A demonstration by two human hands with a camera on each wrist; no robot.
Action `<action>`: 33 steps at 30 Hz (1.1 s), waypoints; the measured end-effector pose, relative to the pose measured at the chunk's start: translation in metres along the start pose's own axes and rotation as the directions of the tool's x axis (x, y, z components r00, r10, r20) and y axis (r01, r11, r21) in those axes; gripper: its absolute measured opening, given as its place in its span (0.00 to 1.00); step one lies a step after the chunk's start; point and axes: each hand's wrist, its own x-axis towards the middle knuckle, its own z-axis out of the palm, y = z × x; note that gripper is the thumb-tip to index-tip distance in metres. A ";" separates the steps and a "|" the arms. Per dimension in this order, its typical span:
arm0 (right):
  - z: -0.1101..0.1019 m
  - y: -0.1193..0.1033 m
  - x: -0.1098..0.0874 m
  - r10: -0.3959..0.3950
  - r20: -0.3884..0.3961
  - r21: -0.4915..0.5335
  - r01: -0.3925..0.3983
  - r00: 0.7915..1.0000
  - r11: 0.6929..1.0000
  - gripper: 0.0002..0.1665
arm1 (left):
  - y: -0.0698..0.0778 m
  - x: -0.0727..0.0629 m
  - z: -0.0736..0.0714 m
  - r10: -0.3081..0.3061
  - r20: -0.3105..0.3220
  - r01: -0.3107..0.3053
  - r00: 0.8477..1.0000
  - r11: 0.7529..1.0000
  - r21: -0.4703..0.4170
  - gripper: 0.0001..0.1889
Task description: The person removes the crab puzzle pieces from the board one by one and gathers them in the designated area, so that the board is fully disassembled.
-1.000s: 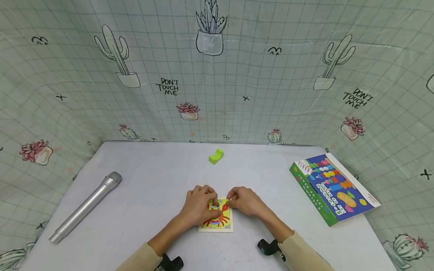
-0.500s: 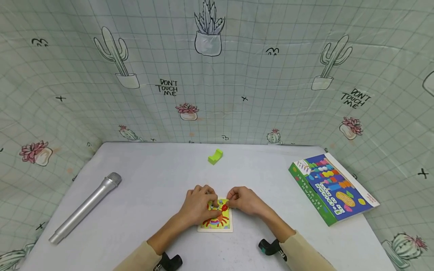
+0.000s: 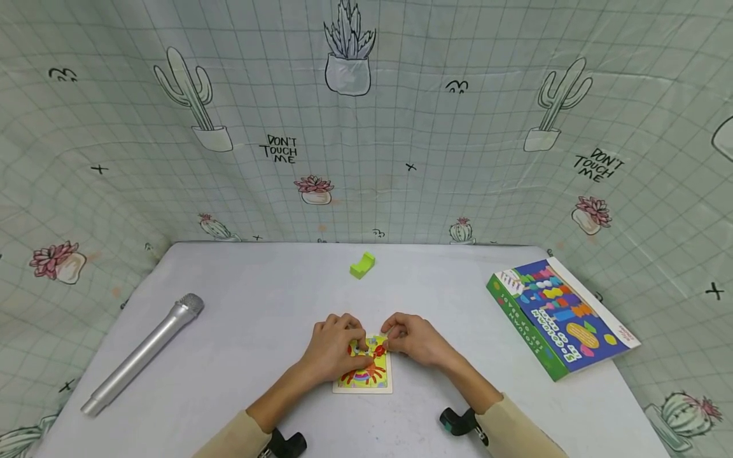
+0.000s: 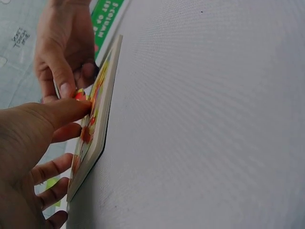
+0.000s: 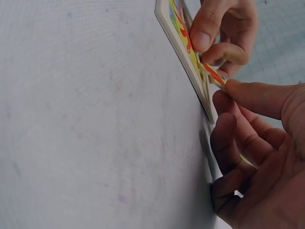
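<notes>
A small square jigsaw puzzle point(image 3: 372, 383) with a red crab picture and a pale wooden border lies on the white table. My left hand point(image 3: 332, 350) rests over its left side, thumb pressing on the picture and index finger bent near the upper part. At the upper right corner my right hand point(image 3: 417, 340) pinches a thin yellow and red puzzle piece point(image 5: 215, 76) between thumb and index finger. In the right wrist view that piece is tilted up, its inner edge at the board. The left hand hides part of the picture.
A silver microphone point(image 3: 143, 355) lies at the left of the table point(image 3: 252, 286). Behind the puzzle sits a lime green curved block point(image 3: 363, 265). A blue and green toy box point(image 3: 564, 318) lies at the right. A printed cloth point(image 3: 366, 140) hangs around the table.
The right hand has shifted very slightly up at the puzzle's corner, still pinching the piece. My left hand stays in place on the board. The head view has drifted a little.
</notes>
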 end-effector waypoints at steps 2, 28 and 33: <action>-0.002 0.001 -0.001 0.004 -0.007 -0.001 -0.004 1.000 1.000 0.10 | 0.000 0.000 0.000 0.002 0.000 -0.002 1.000 1.000 -0.003 0.14; -0.071 0.043 -0.044 0.100 -0.143 -0.114 -0.117 0.985 0.987 0.09 | -0.010 -0.003 -0.006 0.040 0.038 -0.037 0.999 0.996 -0.077 0.06; -0.076 0.047 -0.047 0.121 -0.142 -0.126 -0.140 0.982 0.982 0.09 | -0.014 -0.004 -0.007 0.061 0.058 -0.056 0.996 0.995 -0.082 0.06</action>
